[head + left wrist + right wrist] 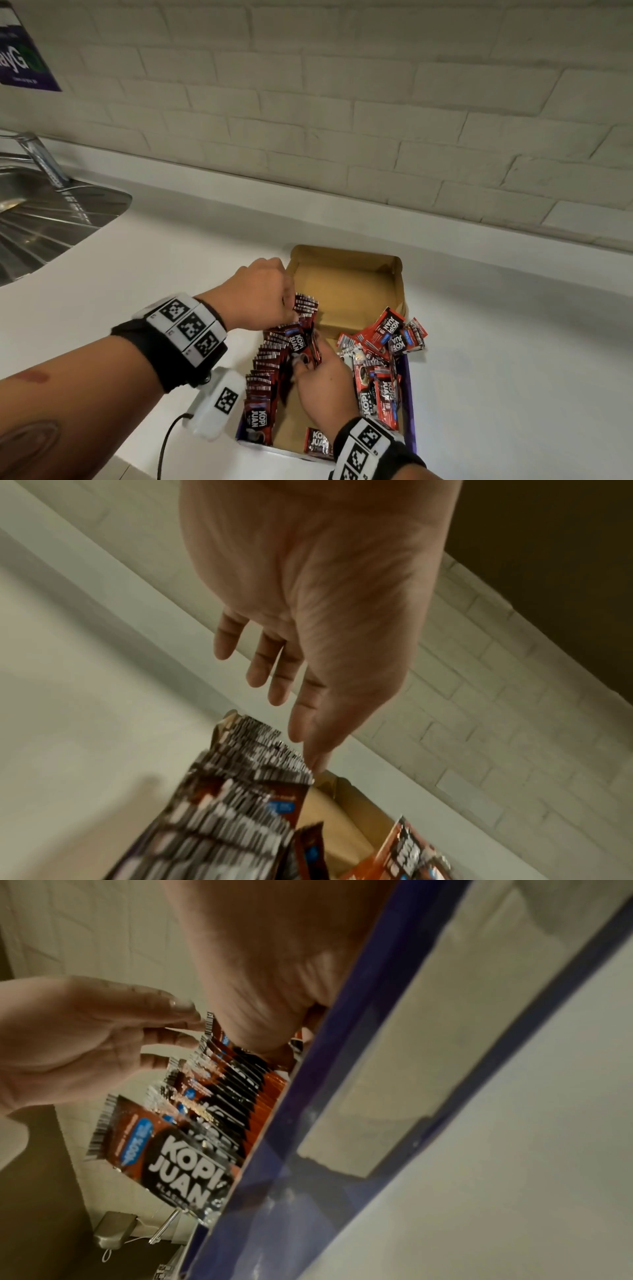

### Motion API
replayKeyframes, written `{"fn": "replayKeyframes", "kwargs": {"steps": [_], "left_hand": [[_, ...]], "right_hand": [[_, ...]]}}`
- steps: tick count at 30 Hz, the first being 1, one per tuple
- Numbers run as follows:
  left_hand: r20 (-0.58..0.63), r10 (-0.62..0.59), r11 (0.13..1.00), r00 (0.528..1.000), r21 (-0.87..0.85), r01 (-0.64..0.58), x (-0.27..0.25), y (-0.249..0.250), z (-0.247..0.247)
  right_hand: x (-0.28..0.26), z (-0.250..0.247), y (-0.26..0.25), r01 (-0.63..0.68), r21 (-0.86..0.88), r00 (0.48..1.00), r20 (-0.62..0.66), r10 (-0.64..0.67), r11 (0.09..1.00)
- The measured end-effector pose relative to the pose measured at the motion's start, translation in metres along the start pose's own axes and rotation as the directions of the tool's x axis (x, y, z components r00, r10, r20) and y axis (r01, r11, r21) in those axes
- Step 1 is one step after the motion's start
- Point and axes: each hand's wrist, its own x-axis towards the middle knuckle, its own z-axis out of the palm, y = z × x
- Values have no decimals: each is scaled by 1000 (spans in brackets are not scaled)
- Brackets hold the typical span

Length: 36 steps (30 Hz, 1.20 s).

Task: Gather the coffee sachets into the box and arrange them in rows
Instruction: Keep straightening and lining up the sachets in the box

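Observation:
An open cardboard box (346,260) with purple outer walls sits on the white counter. A row of red-and-black coffee sachets (270,363) stands on edge along its left side. My left hand (291,305) reaches over the far end of that row, and its straight fingers (318,761) touch the sachets' top edges (260,761). My right hand (308,363) is in the middle of the box, fingers curled around a few sachets (303,342) beside the row. The row (205,1110) leans against the box wall (308,1137). A loose pile of sachets (387,339) lies at the box's right side.
One sachet (317,442) lies flat at the box's near edge. A steel sink (41,219) with a faucet (41,154) is at the far left. A brick wall (376,102) runs behind the counter (496,342).

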Motion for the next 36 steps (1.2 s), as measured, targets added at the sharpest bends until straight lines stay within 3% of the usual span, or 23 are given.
{"fn": "replayKeyframes", "kwargs": {"steps": [3,11,16,20,26,36], "left_hand": [[19,4,990,1000,138,-7,-9,5,6],[-55,73,967,996,248,-57,-9,16,15],[-37,119,923,992,373,-97,-7,26,18],[-18,124,948,992,296,-113,-6,26,20],[-104,2,1000,995,12,-1,-5,2,4],[-128,-79,996,989,-58,72,-14,-13,11]], "right_hand": [[0,0,-1,-10,-21,1000,-3,10,1000],[-2,-2,-3,-69,57,997,-27,71,996],[-3,-8,-6,-97,62,993,-58,101,993],[-1,-11,-9,-103,18,994,-21,103,995],[-1,-7,-6,-104,51,994,-26,105,993],[-1,-7,-4,-71,21,997,-40,72,997]]}}
